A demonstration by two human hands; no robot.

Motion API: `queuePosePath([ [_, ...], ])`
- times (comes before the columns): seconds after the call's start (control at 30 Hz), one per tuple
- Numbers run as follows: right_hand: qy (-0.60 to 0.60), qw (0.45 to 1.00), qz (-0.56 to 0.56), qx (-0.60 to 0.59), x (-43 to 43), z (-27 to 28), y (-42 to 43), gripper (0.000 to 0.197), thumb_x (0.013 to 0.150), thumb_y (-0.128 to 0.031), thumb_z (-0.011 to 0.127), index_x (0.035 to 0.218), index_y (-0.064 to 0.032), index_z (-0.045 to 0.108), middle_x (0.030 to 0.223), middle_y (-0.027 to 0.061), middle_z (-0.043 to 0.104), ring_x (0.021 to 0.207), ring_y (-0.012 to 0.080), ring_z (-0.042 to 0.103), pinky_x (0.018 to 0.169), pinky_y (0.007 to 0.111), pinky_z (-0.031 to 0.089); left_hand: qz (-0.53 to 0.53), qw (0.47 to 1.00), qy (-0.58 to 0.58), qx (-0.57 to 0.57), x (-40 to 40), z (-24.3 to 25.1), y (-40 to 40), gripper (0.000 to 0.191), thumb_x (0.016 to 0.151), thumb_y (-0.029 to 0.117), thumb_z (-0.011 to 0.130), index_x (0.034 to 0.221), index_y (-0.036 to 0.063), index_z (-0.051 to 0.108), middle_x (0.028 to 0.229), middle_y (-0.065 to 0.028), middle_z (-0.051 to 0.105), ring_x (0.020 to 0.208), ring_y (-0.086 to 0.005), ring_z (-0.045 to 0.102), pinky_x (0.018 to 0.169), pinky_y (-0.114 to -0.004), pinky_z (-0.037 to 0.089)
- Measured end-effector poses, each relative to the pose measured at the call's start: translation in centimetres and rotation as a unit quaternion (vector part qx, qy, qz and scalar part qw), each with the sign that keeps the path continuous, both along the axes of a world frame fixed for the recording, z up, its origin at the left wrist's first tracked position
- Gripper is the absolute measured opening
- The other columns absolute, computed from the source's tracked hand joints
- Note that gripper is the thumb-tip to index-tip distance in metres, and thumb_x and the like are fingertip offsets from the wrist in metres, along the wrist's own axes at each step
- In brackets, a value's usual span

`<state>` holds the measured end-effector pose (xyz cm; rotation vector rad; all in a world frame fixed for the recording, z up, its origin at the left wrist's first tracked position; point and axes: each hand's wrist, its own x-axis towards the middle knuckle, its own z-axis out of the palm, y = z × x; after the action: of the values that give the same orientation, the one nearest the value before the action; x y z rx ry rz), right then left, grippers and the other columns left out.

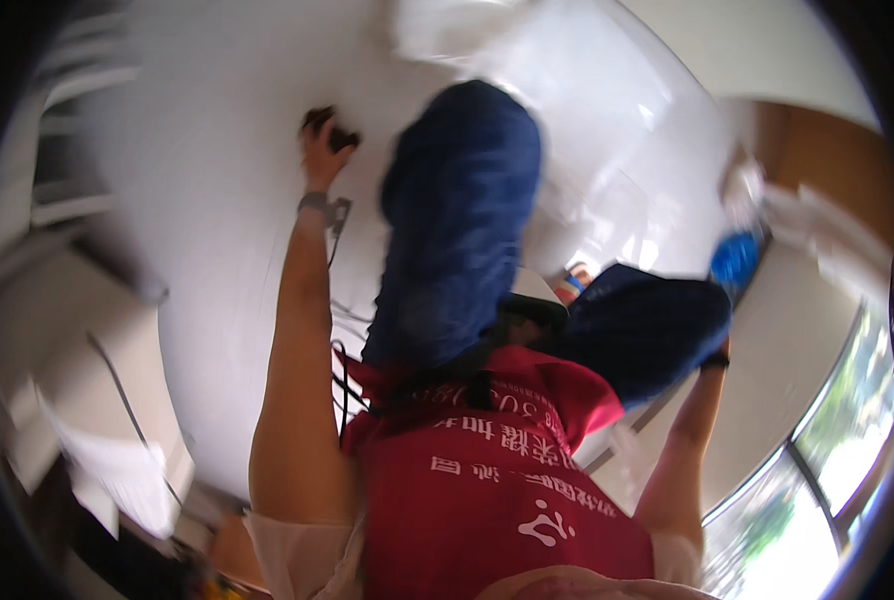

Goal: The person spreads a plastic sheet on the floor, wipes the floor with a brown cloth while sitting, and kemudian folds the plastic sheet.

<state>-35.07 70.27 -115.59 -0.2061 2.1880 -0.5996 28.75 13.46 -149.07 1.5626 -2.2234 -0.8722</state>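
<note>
My left hand (325, 156), with a dark band at the wrist, reaches forward over the glossy pale floor (222, 150). Its fingers are closed around a small dark brown object (340, 138); blur hides what kind of thing it is. Near that wrist is a small dark device (341, 213) with a thin cable trailing back towards me. My right hand (726, 346) is almost wholly hidden behind my bent knee in blue trousers (649, 322). Only a sliver of it shows above a black wristband, so its fingers and anything in them cannot be seen.
My other knee (462, 180) rises in the middle. Black cables (342, 375) run beside my red printed apron (484, 495). A blue item (734, 259) lies to the right, near a brown panel (829, 165). A window (784, 517) is at lower right, white material (124, 472) at lower left.
</note>
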Motion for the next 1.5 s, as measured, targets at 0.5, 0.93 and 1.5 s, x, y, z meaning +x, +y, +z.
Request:
queuePosePath([
  [0.5,0.01,0.942,-0.075,-0.326,2.5,-6.4,0.8,0.043,0.104,-0.028,0.062,0.137,0.0002,0.061,0.127,0.0149,0.069,0.116,0.0243,0.068,0.107,0.037,0.053,-0.202,0.945,0.206,0.154,-20.9,34.5,-14.0,0.023,0.096,-0.003,0.054,0.116,0.0023,0.063,0.104,-0.0041,0.067,0.089,-0.011,0.066,0.078,-0.024,0.053],
  [0.93,-0.344,0.525,-0.173,-0.76,5.2,0.1,-14.2,0.065,0.107,-0.046,0.049,0.156,-0.0064,0.032,0.151,0.0198,0.047,0.131,0.0344,0.056,0.11,0.053,0.05,-0.738,0.669,0.081,0.038,-52.7,46.5,24.2,0.036,0.087,-0.008,0.058,0.117,0.007,0.071,0.128,-0.0145,0.067,0.133,-0.0295,0.057,0.112,-0.039,0.042],
  [1.5,0.422,0.788,-0.413,0.174,6.2,-33.0,29.3,0.064,0.101,-0.031,0.047,0.15,0.0098,0.04,0.154,0.0361,0.039,0.146,0.0509,0.031,0.123,0.058,0.019,-0.449,0.863,-0.205,-0.11,-51.6,13.6,27.6,0.083,0.086,0.005,0.063,0.161,0.0247,0.034,0.169,-0.0196,0.011,0.157,-0.0417,0.012,0.107,-0.084,0.019],
])
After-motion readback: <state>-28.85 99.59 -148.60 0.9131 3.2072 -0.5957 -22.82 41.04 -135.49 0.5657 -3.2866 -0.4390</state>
